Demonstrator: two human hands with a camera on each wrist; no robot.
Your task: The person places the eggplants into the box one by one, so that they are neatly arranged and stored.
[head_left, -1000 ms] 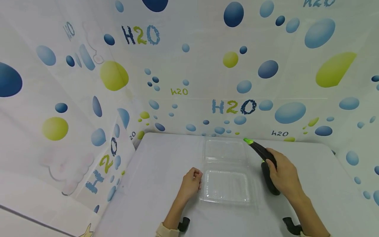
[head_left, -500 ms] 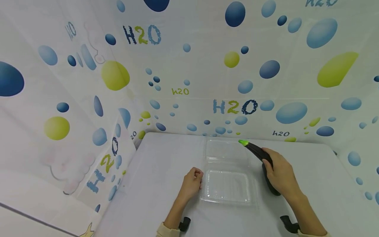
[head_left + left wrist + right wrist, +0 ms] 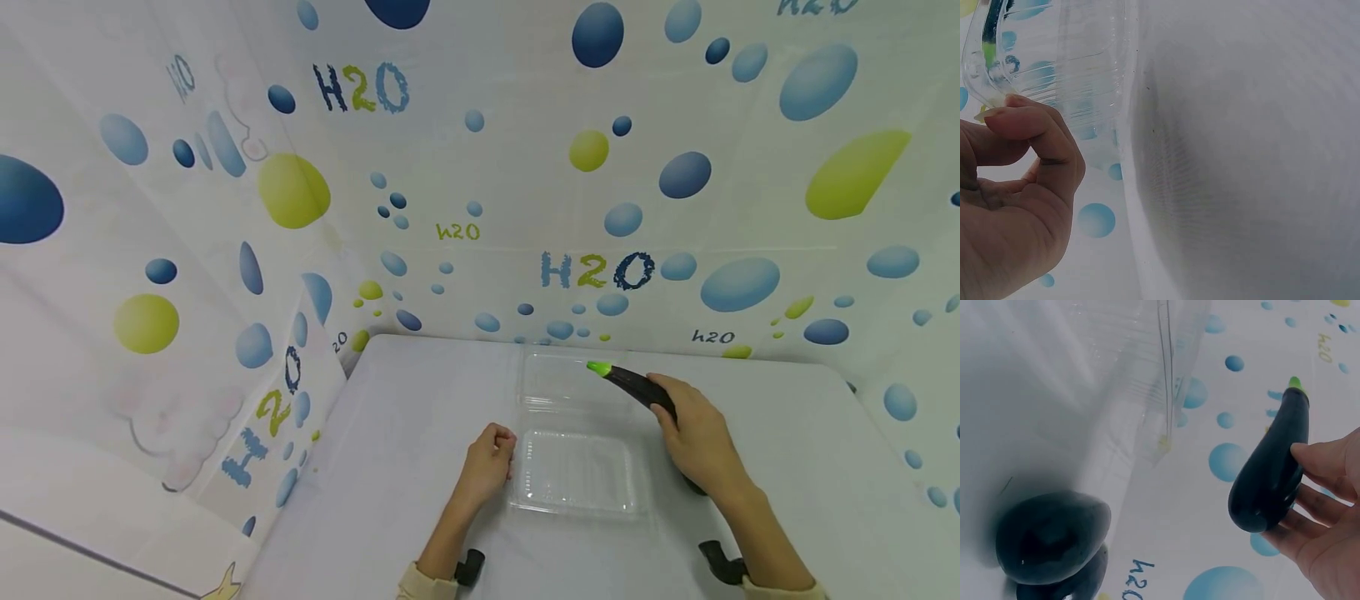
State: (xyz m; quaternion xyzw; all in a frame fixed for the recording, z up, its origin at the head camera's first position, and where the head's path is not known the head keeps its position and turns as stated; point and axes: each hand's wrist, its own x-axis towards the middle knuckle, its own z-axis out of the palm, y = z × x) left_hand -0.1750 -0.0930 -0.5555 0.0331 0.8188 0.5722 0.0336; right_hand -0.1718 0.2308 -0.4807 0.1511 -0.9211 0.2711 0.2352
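A dark eggplant [image 3: 1269, 465] with a bright green stem is gripped by my right hand [image 3: 697, 437], thumb on one side and fingers on the other. In the head view its stem [image 3: 598, 367] points left, over the raised back half of a clear plastic clamshell box [image 3: 573, 510]. That box stands unfolded, its front tray holding nothing. At its left edge my left hand [image 3: 487, 462] pinches the rim between thumb and curled fingers; the left wrist view shows the fingertips right at the corner of the clear plastic [image 3: 1088, 69].
Two more eggplants lie on the white table right of the box, the nearer-looking one [image 3: 1054, 534] overlapping the other [image 3: 1075, 581] in the right wrist view. My right hand mostly hides them in the head view. A bubble-printed curtain [image 3: 480, 167] hangs behind the table.
My right hand has carried the eggplant leftward, its stem passing from beside the box's back half to over it. The left hand stays at the box's edge.
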